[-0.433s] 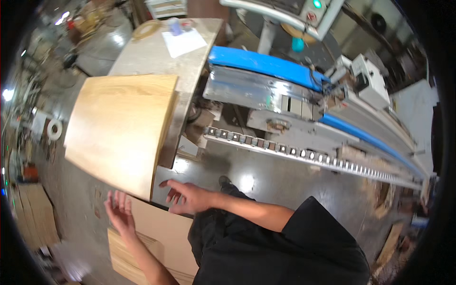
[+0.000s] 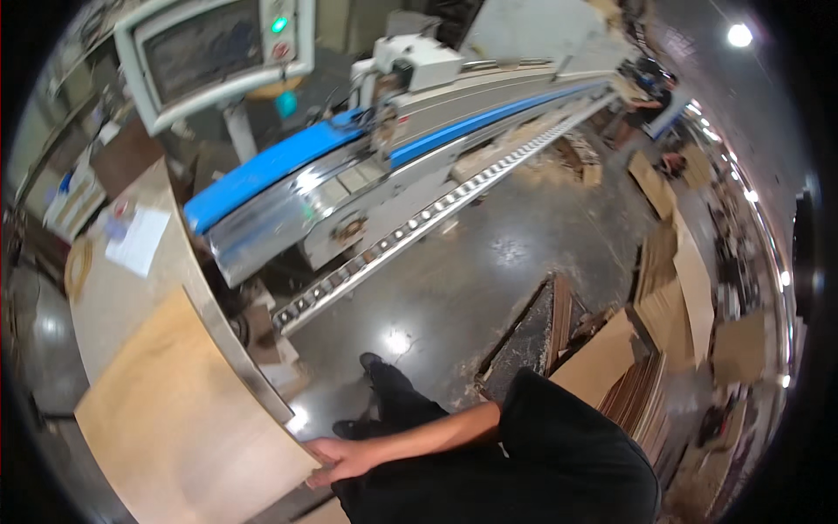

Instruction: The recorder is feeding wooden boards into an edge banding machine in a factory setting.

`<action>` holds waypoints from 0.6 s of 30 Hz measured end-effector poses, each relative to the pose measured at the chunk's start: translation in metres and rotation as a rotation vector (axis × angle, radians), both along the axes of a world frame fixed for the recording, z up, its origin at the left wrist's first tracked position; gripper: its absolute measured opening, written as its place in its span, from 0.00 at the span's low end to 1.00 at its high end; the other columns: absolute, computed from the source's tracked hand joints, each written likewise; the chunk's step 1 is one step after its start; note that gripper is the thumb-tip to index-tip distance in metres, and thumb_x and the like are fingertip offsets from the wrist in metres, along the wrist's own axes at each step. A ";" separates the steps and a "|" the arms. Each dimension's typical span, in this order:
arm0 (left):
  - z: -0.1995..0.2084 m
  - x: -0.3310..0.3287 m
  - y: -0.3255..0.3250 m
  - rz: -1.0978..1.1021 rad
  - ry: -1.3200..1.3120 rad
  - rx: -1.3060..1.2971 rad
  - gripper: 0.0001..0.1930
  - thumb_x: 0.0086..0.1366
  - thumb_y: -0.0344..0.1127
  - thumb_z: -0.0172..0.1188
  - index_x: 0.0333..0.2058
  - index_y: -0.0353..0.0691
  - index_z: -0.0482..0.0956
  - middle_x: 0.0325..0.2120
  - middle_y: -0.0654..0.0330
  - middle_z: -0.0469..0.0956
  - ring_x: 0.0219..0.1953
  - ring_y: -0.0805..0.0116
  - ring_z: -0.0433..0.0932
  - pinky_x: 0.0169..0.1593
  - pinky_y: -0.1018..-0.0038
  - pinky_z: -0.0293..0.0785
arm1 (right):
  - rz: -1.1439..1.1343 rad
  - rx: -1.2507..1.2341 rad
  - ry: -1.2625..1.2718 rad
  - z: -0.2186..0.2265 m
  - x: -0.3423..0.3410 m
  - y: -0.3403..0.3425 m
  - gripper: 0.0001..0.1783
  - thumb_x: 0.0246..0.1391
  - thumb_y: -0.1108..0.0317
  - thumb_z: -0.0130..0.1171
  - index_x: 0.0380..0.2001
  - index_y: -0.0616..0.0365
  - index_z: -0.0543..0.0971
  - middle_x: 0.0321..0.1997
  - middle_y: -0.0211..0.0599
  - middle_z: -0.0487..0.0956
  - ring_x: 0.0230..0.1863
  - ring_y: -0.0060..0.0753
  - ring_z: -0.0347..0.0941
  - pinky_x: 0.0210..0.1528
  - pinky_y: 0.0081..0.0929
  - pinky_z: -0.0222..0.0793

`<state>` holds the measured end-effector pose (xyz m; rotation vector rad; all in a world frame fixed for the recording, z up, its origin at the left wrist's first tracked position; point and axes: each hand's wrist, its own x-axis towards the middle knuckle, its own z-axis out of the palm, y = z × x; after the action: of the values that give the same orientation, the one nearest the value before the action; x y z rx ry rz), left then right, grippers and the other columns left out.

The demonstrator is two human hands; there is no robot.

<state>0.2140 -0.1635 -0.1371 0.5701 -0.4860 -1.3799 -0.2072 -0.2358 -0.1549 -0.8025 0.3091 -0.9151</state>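
A broad, pale wood-grained panel [image 2: 188, 415] lies on the grey worktable [image 2: 113, 288] at the lower left, its near part reaching down to the bottom of the view. My right hand [image 2: 342, 459] is at the panel's right edge, close to its near corner, with the fingers closed on that edge. The fingertips are slightly blurred and partly hidden by the panel. My left hand is out of view.
A long machine with a blue cover [image 2: 275, 170] and a roller rail [image 2: 419, 225] stretches to the far right. Its screen [image 2: 205, 52] stands behind. White paper [image 2: 140, 240] lies on the worktable. Cardboard [image 2: 602, 358] and board stacks stand right; another person [image 2: 648, 105] is far off.
My view has swung to the right, bringing the machine's far end into sight. My right hand went from open beside the panel to its edge. My left hand has left the view.
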 end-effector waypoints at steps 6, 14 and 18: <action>-0.001 -0.028 -0.042 0.075 0.029 0.140 0.25 0.68 0.49 0.58 0.57 0.38 0.78 0.46 0.49 0.82 0.52 0.53 0.78 0.61 0.49 0.71 | -0.362 0.144 0.214 0.011 0.024 0.015 0.17 0.72 0.55 0.57 0.45 0.60 0.77 0.37 0.26 0.81 0.37 0.18 0.78 0.38 0.21 0.73; 0.014 -0.144 -0.118 -0.335 0.091 -0.098 0.25 0.68 0.47 0.59 0.57 0.37 0.77 0.47 0.49 0.82 0.52 0.55 0.78 0.59 0.52 0.73 | -0.274 0.256 0.210 -0.009 0.055 0.029 0.19 0.70 0.61 0.58 0.55 0.63 0.78 0.62 0.39 0.78 0.64 0.32 0.71 0.68 0.39 0.64; 0.034 -0.184 -0.115 -0.456 0.053 -0.158 0.24 0.68 0.45 0.60 0.57 0.36 0.77 0.48 0.49 0.81 0.52 0.56 0.78 0.57 0.53 0.74 | -0.311 -0.137 0.314 -0.003 0.027 0.029 0.14 0.72 0.66 0.53 0.53 0.61 0.78 0.57 0.38 0.78 0.64 0.34 0.70 0.69 0.41 0.62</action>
<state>0.0299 -0.2789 -0.1035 0.3009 -0.7046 -1.7642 -0.1800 -0.2073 -0.1582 -1.0464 0.6647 -1.1087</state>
